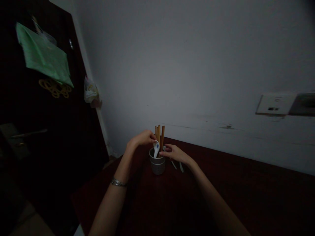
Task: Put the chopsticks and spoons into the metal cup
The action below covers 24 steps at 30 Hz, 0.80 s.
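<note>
A grey utensil holder (157, 166) stands upright on the dark red table, with several wooden chopsticks (162, 136) rising out of it. My left hand (145, 137) pinches the upper end of a white soup spoon (157, 149) with a blue pattern; the spoon's lower end is inside the holder. At the holder's right rim is my right hand (175, 153), thumb and fingers apart around its edge. Something small and pale shows between them, too dim to make out. Two pale spoon-like utensils (181, 167) lie on the table just below the right hand.
The table (197, 196) meets a grey wall (177, 65) at the back. A dark door (49, 131) with a metal handle is on the left, a green cloth (45, 54) hanging on it. A plastic bag (91, 91) hangs by the frame. A wall socket (275, 104) is at right.
</note>
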{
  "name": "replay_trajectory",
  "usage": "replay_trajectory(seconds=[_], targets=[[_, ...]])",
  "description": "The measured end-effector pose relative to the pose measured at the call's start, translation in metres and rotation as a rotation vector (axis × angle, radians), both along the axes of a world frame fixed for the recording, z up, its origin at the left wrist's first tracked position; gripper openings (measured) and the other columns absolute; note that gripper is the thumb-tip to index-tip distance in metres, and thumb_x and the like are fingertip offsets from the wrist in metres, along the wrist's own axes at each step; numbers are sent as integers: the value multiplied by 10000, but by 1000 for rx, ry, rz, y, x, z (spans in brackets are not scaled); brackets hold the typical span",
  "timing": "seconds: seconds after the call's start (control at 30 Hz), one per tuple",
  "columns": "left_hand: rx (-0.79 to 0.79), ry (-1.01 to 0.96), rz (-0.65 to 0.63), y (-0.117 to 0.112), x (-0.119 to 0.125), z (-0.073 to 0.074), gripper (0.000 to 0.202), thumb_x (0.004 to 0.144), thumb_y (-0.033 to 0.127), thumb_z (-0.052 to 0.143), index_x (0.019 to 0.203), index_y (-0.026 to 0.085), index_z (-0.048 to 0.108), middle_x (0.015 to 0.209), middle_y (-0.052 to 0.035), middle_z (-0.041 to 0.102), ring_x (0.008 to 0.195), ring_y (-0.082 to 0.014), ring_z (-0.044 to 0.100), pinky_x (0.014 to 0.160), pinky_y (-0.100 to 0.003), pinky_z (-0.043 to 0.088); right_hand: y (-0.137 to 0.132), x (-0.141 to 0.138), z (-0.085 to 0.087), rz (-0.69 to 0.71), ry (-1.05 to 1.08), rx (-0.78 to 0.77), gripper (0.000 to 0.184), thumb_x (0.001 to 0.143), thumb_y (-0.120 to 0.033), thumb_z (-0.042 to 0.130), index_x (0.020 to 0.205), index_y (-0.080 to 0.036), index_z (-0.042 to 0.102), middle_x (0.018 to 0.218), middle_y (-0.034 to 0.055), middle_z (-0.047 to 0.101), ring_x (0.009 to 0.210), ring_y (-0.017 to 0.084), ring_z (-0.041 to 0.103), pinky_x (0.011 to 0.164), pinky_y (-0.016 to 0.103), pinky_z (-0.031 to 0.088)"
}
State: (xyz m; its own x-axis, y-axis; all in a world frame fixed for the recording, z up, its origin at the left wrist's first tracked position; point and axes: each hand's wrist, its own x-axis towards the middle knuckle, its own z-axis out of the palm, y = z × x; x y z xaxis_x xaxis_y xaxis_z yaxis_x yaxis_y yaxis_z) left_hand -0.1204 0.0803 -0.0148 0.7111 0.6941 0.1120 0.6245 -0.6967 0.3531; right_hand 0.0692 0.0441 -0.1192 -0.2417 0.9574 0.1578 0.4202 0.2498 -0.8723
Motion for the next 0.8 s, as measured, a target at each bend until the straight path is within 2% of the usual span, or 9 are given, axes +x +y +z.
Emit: replay_trajectory(seconds=[0.17, 0.27, 0.43, 0.5, 0.57, 0.67, 0.73, 0.8], targets=[[123, -205, -39, 1, -11, 9, 245, 746, 281, 506, 794, 134, 696, 687, -22, 655, 602, -106, 516, 575, -209, 363, -3, -1, 3, 3, 14, -56, 834, 642, -546, 636, 1305, -115, 369, 1131, 157, 575, 879, 211, 587, 583, 249, 474], [176, -404, -24, 3, -17, 13, 240, 751, 307, 515, 774, 141, 688, 710, -27, 659, 652, -118, 543, 620, -219, 395, -7, -1, 6, 10, 42, -87, 805, 687, -558, 584, 1315, -111, 349, 1096, 153, 587, 826, 193, 586, 531, 232, 463], [217, -983, 187, 17, -37, 15, 247, 704, 353, 588, 778, 132, 670, 697, -36, 637, 608, -108, 542, 594, -227, 439, -16, 3, 17, -58, 90, -125, 757, 732, -554, 529, 1310, -96, 355, 1164, 179, 534, 875, 203, 570, 561, 247, 499], [217, -1207, 271, 29, -48, 10, 280, 685, 378, 601, 798, 129, 661, 704, -38, 625, 599, -103, 542, 582, -230, 456, -17, 9, 20, -78, 114, -128, 733, 737, -568, 513, 1296, -115, 373, 1199, 168, 512, 907, 203, 564, 585, 255, 514], [215, -1348, 362, 45, -60, 2, 305, 674, 392, 597, 806, 123, 653, 695, -34, 613, 586, -98, 535, 569, -231, 462, -16, 16, 22, -91, 146, -135, 686, 746, -575, 496, 1274, -148, 399, 1195, 147, 521, 920, 196, 566, 604, 259, 521], [187, -1348, 547, 73, -74, -22, 300, 684, 360, 553, 812, 107, 650, 664, -28, 605, 547, -94, 519, 536, -224, 448, -11, 29, 21, -144, 163, -114, 578, 774, -548, 473, 1207, -164, 468, 1139, 133, 562, 888, 184, 583, 597, 253, 516], [163, -1184, 677, 88, -80, -42, 290, 710, 316, 492, 812, 97, 653, 650, -28, 608, 544, -104, 526, 524, -219, 431, -7, 39, 18, -211, 119, -68, 504, 789, -507, 474, 1136, -145, 528, 1068, 131, 598, 838, 176, 594, 573, 237, 504], [126, -935, 757, 100, -83, -64, 286, 726, 270, 441, 793, 95, 656, 649, -31, 619, 579, -121, 551, 529, -212, 418, -3, 48, 14, -275, 29, -33, 420, 794, -451, 488, 1036, -122, 587, 930, 116, 641, 748, 160, 603, 540, 217, 484]])
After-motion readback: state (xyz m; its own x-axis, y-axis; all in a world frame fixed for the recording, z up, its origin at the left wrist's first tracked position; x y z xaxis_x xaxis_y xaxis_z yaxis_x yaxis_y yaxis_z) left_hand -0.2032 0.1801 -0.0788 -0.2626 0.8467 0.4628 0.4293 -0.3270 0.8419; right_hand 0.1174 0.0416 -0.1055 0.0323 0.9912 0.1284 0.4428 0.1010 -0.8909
